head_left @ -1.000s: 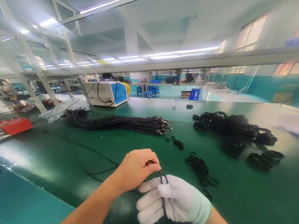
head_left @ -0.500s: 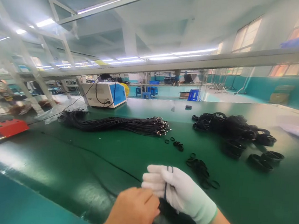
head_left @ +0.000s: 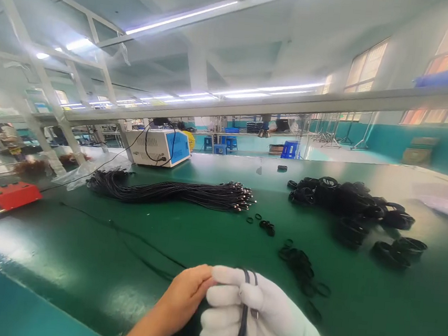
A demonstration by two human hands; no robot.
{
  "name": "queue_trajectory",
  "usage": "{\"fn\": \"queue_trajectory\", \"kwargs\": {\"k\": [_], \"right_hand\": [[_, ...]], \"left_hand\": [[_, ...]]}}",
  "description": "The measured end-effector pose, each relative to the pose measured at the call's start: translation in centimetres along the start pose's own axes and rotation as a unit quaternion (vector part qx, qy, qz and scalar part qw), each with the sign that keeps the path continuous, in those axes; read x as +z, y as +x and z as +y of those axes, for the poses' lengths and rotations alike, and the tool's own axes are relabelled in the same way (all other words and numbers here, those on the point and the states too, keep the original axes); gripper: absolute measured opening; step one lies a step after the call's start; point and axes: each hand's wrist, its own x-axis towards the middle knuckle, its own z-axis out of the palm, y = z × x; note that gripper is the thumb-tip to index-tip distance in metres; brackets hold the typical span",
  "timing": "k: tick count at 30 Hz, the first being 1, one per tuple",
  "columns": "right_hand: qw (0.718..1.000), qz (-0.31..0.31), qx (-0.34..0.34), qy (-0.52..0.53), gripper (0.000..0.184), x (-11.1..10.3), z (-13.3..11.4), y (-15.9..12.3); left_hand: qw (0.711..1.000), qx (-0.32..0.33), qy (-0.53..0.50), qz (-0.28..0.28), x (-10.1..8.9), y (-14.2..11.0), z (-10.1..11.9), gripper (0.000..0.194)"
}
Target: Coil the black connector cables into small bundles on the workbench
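Observation:
My bare left hand [head_left: 185, 296] is closed, with its fingertips against the fingers of my right hand. A thin black cable [head_left: 149, 242] trails over the table from the left and runs up to my left hand. My right hand [head_left: 269, 312], in a white glove, has its fingers curled and its thumb bent over black cable strands that cross the palm and go round the fingers. A small metal cable end shows below the thumb. Just beyond the glove lie a pile of small black rings [head_left: 297, 265] and a smaller cluster of rings [head_left: 268, 227].
A long bundle of black cables [head_left: 174, 190] with metal ends lies across the green table [head_left: 93, 250]. Coiled black cables [head_left: 339, 200] are heaped at right. Behind stands a white-and-blue machine [head_left: 162, 147]; a red box [head_left: 12, 195] is at far left. A shelf rail [head_left: 230, 105] crosses above.
My left hand has moved up and left, from below the glove to beside its fingertips. The gloved hand has come lower and turned, showing the strands across its palm. The view has shifted slightly.

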Motion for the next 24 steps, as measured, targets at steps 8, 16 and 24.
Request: {"fn": "queue_trajectory", "kwargs": {"k": [8,16,24], "right_hand": [[0.984,0.116,-0.099,-0.091,0.023,-1.2,-1.4,-0.2],[0.984,0.088,0.080,-0.132,0.028,-2.4,0.9,-1.3],[0.993,0.008,0.113,0.032,0.034,-0.8,1.3,-0.5]], "left_hand": [[0.922,0.088,0.363,0.099,4.2,-4.2,1.0,0.023],[0.964,0.184,0.191,0.011,-2.0,-1.0,3.8,0.011],[0.987,0.023,-0.157,-0.029,-0.2,0.6,1.0,0.018]]}}
